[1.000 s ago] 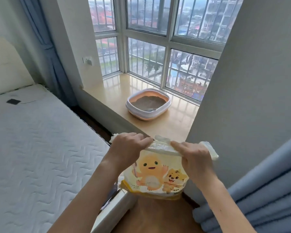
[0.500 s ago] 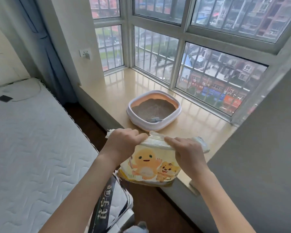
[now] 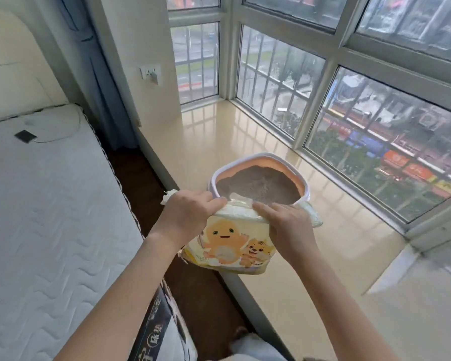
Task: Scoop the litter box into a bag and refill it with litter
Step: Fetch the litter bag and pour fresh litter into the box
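Two bare forearms reach forward. The left hand [image 3: 190,213] and the right hand [image 3: 288,225] each pinch the top edge of a yellow litter bag [image 3: 231,246] printed with cartoon animals, held upright between them in the air. Just beyond the knuckles sits the litter box [image 3: 261,182] — white rim, pinkish inside, filled with grey-brown litter [image 3: 258,185] — on a glossy beige window ledge [image 3: 219,142]. Left of the left hand lies a white quilted mattress [image 3: 50,204]. Farther off, barred windows [image 3: 375,108] overlook a street.
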Action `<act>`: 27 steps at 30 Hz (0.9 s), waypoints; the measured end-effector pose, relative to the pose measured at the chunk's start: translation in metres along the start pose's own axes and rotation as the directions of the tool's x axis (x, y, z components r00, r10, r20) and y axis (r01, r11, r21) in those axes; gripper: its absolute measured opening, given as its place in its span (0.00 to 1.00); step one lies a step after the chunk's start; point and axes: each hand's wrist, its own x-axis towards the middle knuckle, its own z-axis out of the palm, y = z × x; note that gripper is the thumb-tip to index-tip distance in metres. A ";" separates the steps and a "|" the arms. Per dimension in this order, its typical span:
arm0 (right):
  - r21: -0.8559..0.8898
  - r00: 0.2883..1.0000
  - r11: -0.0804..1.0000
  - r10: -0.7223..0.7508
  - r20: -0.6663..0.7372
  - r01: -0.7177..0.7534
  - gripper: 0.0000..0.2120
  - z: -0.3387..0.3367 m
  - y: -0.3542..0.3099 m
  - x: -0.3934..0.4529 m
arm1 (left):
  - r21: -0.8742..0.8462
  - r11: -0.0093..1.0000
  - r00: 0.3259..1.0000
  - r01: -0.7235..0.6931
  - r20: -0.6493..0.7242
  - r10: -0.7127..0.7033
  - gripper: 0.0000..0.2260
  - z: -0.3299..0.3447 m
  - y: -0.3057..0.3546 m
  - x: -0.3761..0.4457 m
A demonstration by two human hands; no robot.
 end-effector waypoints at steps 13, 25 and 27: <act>0.102 0.973 0.969 -0.230 0.027 0.226 0.25 0.081 0.022 0.157 | 0.103 0.984 0.989 0.145 0.012 -0.147 0.21 0.031 -0.094 0.064; 0.119 0.982 0.979 -0.174 0.072 0.164 0.27 0.199 -0.026 0.326 | 0.126 0.988 0.993 0.088 0.072 -0.098 0.24 0.091 -0.301 0.118; 0.107 0.983 0.983 -0.160 0.094 0.150 0.28 0.216 -0.034 0.350 | 0.108 0.991 0.994 0.077 0.073 -0.085 0.25 0.102 -0.334 0.128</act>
